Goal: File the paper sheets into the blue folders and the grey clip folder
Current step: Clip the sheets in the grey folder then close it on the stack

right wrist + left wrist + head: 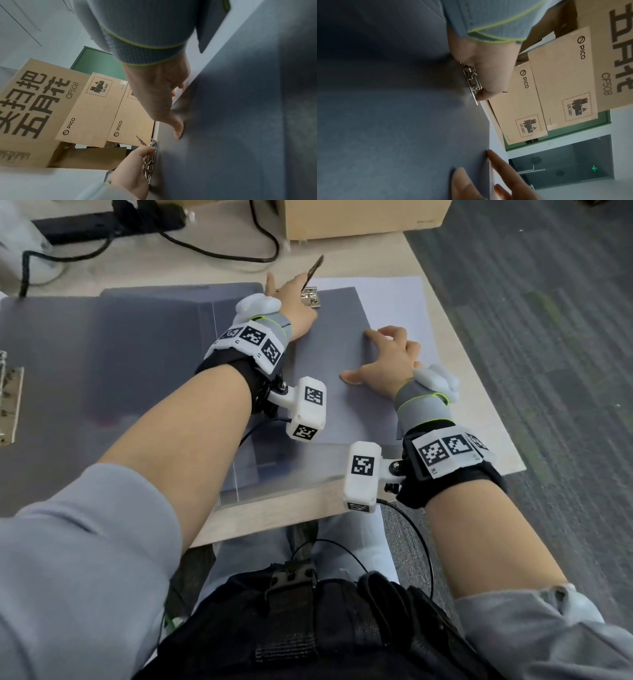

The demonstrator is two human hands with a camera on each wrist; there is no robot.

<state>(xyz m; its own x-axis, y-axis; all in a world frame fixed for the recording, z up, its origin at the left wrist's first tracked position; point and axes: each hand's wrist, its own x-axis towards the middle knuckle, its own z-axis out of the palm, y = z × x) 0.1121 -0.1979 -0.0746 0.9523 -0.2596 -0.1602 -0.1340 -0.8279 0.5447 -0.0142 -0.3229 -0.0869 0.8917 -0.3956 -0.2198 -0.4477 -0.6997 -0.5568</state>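
The grey clip folder (329, 350) lies open on the table. Its metal clip (311, 297) sits at the far edge, and the lever (314, 270) stands raised. My left hand (291, 299) is at the clip, fingers holding the lever; the palm hides most of the clip (471, 79) in the left wrist view. My right hand (387, 357) rests on the folder's right edge, thumb flat on the grey panel (240, 121) and fingertips at the edge. A white paper sheet (397, 302) lies under the panel, showing at the right and far side.
A translucent cover (102, 378) spreads to the left, with another metal clip (10, 405) at the left edge. Black cables (212, 251) and a cardboard box (359, 217) sit behind. The table (472, 412) ends close on the right, above grey carpet.
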